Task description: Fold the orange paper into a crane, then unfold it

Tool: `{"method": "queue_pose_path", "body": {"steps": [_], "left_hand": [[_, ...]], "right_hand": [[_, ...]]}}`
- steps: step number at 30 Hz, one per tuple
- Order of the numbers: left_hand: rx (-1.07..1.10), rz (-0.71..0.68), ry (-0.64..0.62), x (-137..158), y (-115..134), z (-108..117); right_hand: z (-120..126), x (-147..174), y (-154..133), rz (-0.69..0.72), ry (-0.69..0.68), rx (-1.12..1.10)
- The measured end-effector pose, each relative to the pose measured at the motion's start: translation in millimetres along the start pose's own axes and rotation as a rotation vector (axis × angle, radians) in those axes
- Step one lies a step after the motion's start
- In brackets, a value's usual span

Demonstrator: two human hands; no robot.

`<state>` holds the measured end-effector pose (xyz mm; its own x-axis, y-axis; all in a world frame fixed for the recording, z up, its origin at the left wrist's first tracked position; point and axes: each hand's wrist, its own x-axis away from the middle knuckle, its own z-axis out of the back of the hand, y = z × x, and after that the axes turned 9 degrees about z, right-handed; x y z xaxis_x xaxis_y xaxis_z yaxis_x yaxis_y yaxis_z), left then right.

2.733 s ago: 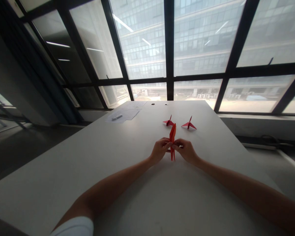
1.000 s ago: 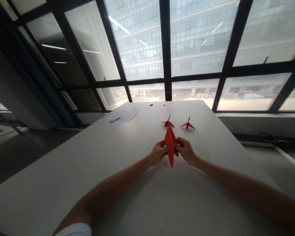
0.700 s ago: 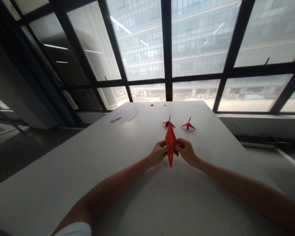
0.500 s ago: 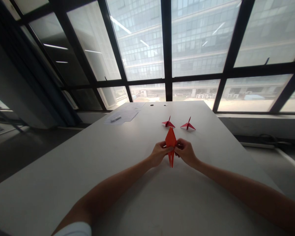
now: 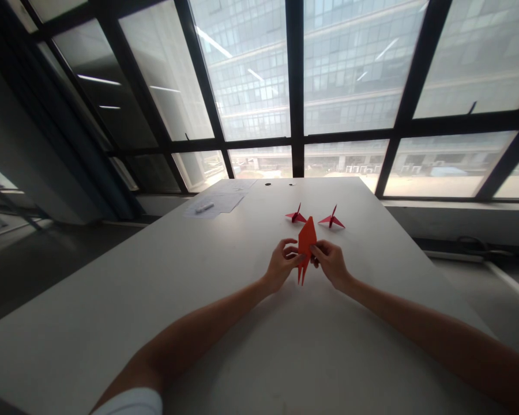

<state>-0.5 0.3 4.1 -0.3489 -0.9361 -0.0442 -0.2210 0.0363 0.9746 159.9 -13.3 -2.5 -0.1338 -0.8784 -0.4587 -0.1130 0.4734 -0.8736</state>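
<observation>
An orange folded paper (image 5: 307,237), kite-shaped with two narrow points at its lower end, is held above the white table (image 5: 225,357). From the left, my left hand (image 5: 282,264) has its thumb on the lower part of the paper, with its other fingers curved behind or beside it. My right hand (image 5: 331,262) pinches the right edge between thumb and fingers. Just beyond the paper stand two red folded paper cranes, the left crane (image 5: 296,217) partly behind the orange tip and the right crane (image 5: 331,220) a little apart from it.
White paper sheets (image 5: 231,199) lie at the table's far left, with a white marker-like stick (image 5: 205,208) on them. Two small round holes are near the far edge. Dark-framed windows (image 5: 297,86) rise behind the table, and a dark curtain hangs at left.
The orange paper has tilted, its upper tip leaning to the right and its lower points shifting up. My left fingers have loosened and spread somewhat; the red cranes stay put.
</observation>
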Motion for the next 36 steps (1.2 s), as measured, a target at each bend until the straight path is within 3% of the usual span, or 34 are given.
{"method": "queue_pose_path", "body": {"steps": [5, 13, 27, 36], "left_hand": [[-0.150, -0.100, 0.055, -2.0, -2.6, 0.4], [-0.241, -0.069, 0.040, -0.7, -3.6, 0.7], [-0.370, -0.262, 0.113, -5.0, -4.9, 2.9], [-0.296, -0.162, 0.056, -3.8, -1.4, 1.7]], "right_hand": [[-1.5, -0.2, -1.3, -0.069, -0.063, -0.024], [3.6, -6.5, 4.7, -0.104, 0.061, -0.081], [4.0, -7.5, 6.5, -0.019, -0.006, 0.037], [6.9, -8.6, 8.9, -0.021, -0.018, 0.005]]}}
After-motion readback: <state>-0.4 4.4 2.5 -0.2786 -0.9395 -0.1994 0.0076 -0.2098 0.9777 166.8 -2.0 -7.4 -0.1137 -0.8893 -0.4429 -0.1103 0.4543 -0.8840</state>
